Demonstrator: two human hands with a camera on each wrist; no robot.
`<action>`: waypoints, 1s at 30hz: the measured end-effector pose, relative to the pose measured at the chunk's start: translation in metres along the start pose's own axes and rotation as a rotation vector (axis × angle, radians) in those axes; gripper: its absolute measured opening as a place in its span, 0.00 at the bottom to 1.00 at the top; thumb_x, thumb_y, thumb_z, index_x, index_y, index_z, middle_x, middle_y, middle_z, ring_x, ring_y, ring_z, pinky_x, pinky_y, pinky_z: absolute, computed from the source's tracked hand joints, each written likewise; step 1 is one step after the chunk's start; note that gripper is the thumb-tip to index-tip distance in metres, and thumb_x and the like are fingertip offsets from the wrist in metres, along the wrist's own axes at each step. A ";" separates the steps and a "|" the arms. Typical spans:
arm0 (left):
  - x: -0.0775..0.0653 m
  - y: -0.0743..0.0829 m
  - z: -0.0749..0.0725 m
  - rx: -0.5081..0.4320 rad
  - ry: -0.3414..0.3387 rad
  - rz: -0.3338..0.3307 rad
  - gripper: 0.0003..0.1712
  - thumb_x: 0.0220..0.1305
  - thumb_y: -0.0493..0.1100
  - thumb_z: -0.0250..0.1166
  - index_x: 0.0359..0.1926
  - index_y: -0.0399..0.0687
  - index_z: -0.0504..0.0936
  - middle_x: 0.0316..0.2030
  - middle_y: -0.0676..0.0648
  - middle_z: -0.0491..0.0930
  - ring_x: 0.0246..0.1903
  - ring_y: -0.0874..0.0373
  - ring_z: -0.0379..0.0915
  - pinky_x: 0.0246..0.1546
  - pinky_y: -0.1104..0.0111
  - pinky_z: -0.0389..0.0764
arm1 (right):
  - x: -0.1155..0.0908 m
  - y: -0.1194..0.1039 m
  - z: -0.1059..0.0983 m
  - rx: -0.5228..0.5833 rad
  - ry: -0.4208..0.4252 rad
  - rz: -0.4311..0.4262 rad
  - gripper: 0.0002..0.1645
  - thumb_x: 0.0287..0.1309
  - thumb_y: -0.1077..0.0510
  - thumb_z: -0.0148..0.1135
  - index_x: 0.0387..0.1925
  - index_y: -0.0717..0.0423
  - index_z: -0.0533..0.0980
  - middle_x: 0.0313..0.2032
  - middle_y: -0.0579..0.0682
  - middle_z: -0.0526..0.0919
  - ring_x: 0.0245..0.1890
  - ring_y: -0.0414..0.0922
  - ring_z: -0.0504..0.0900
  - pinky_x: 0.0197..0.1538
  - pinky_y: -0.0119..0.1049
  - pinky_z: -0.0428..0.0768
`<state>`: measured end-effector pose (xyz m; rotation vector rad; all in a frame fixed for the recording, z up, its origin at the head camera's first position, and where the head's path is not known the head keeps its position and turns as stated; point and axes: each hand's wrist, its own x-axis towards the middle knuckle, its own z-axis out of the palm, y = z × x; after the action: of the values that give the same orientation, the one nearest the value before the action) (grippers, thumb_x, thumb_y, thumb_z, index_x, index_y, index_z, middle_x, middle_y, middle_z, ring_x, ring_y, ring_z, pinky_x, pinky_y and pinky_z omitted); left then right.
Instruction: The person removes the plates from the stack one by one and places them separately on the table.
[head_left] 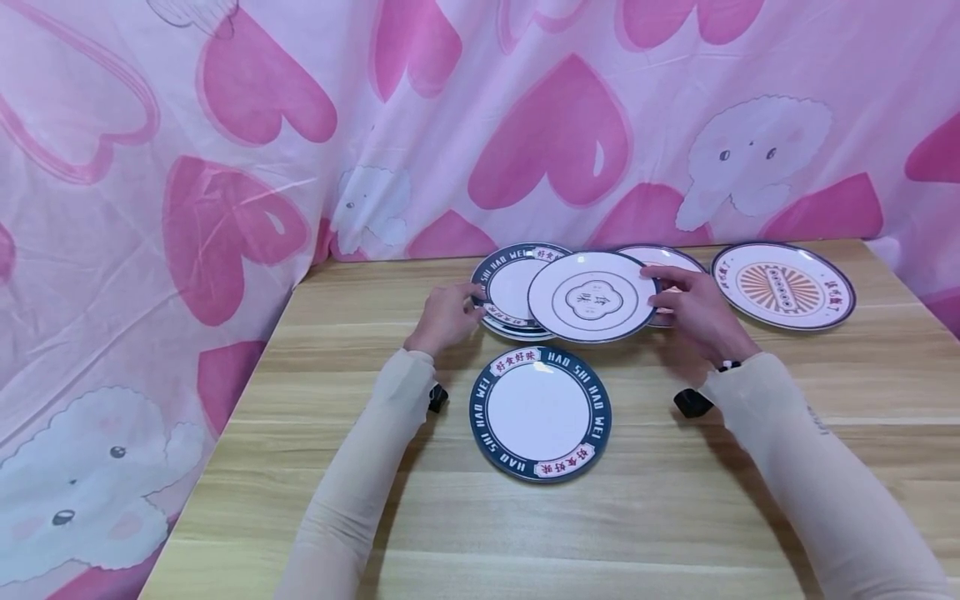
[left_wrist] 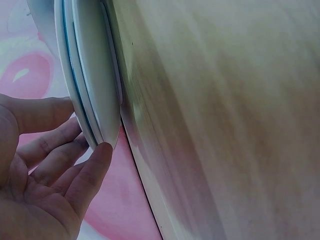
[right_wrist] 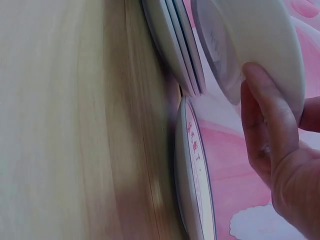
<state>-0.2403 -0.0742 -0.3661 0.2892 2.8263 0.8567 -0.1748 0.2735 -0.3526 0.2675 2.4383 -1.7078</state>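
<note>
A white plate (head_left: pixel 558 292) with thin dark rings and a flower-shaped emblem is raised and slightly tilted, held by its right rim in my right hand (head_left: pixel 693 312). In the right wrist view, fingers (right_wrist: pixel 272 107) lie against its pale underside. The plate overlaps, in the head view, a stack of plates (head_left: pixel 491 279) whose top one has a dark lettered rim. My left hand (head_left: pixel 446 317) grips the stack's left edge. From the left wrist, several stacked rims (left_wrist: pixel 87 85) show between its digits. Closer to me, a dark-rimmed plate (head_left: pixel 540 412) lies flat on the table.
Behind the right hand, another plate (head_left: pixel 660 254) is partly hidden. A plate with an orange sunburst (head_left: pixel 783 283) lies at the back right. The wooden table (head_left: pixel 600 533) meets a pink heart-patterned cloth (head_left: pixel 420 142) at its back and left edges.
</note>
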 end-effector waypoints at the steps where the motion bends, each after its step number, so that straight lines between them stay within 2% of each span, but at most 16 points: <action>1: 0.000 0.000 0.000 0.001 0.002 -0.003 0.20 0.70 0.43 0.63 0.62 0.56 0.79 0.44 0.47 0.79 0.31 0.55 0.73 0.25 0.71 0.75 | 0.000 0.001 -0.001 0.003 0.001 -0.007 0.31 0.72 0.64 0.47 0.73 0.48 0.65 0.58 0.48 0.62 0.47 0.43 0.72 0.44 0.24 0.83; 4: -0.001 0.000 0.000 0.011 0.003 -0.006 0.20 0.71 0.44 0.63 0.62 0.56 0.79 0.40 0.47 0.79 0.31 0.55 0.73 0.25 0.70 0.75 | -0.002 0.003 -0.004 0.006 0.003 -0.021 0.31 0.72 0.65 0.48 0.73 0.49 0.65 0.59 0.46 0.62 0.47 0.41 0.72 0.43 0.24 0.83; 11: -0.001 0.000 0.000 0.006 0.000 0.003 0.20 0.71 0.44 0.63 0.62 0.56 0.79 0.38 0.47 0.78 0.30 0.55 0.72 0.24 0.71 0.73 | -0.007 0.007 -0.011 -0.029 0.003 -0.016 0.31 0.71 0.64 0.50 0.74 0.50 0.64 0.51 0.44 0.63 0.44 0.41 0.70 0.42 0.28 0.83; 18: 0.000 -0.001 0.000 0.009 -0.008 0.004 0.20 0.71 0.44 0.63 0.62 0.56 0.79 0.34 0.47 0.79 0.26 0.57 0.72 0.22 0.72 0.72 | -0.010 0.011 -0.017 -0.060 0.018 0.011 0.31 0.72 0.63 0.51 0.73 0.46 0.65 0.56 0.44 0.63 0.41 0.42 0.70 0.36 0.30 0.79; 30: 0.000 0.000 0.000 0.001 -0.002 0.002 0.20 0.71 0.43 0.63 0.62 0.55 0.79 0.41 0.47 0.80 0.28 0.56 0.72 0.23 0.71 0.73 | -0.019 0.017 -0.027 -0.063 0.024 0.001 0.31 0.71 0.63 0.52 0.73 0.48 0.64 0.52 0.40 0.65 0.33 0.39 0.70 0.31 0.30 0.74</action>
<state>-0.2402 -0.0744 -0.3660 0.2928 2.8253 0.8552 -0.1529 0.3034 -0.3550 0.2835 2.5031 -1.6336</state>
